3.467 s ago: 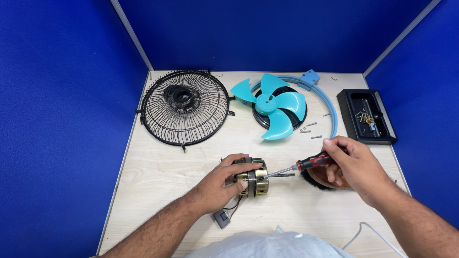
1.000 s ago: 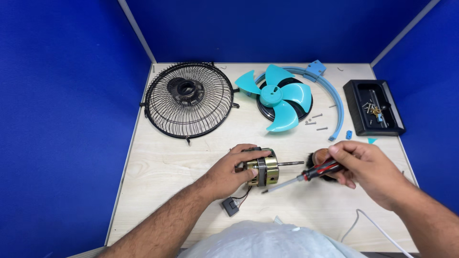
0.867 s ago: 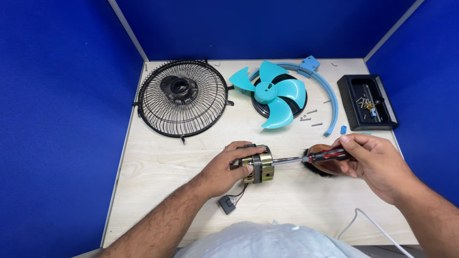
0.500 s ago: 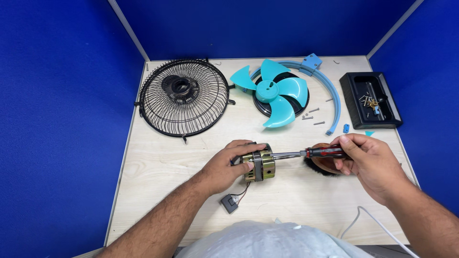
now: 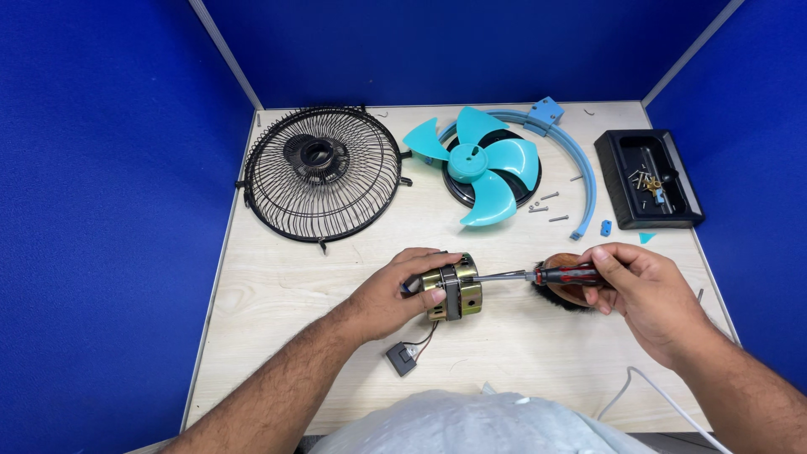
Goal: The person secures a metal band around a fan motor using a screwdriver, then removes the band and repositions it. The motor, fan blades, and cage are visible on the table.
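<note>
Brass-coloured, the motor [image 5: 451, 287] at the table's [image 5: 277, 277] six o'clock is clamped by left hand [image 5: 395, 290] fingers, the screwdriver [image 5: 538, 274] pinched at three o'clock by the right hand [image 5: 643, 286] — a slanted tip could slip and gouge the casing.

You have a brass-coloured motor [image 5: 452, 289] and a red-and-black screwdriver [image 5: 561, 275]. The fan blade [image 5: 477, 164] is teal; the grille [image 5: 320, 171] and tray [image 5: 648, 177] are black.

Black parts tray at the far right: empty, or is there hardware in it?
Not empty. The black tray holds a small cluster of screws, some brass-coloured, near its middle; most of its floor shows bare.
</note>
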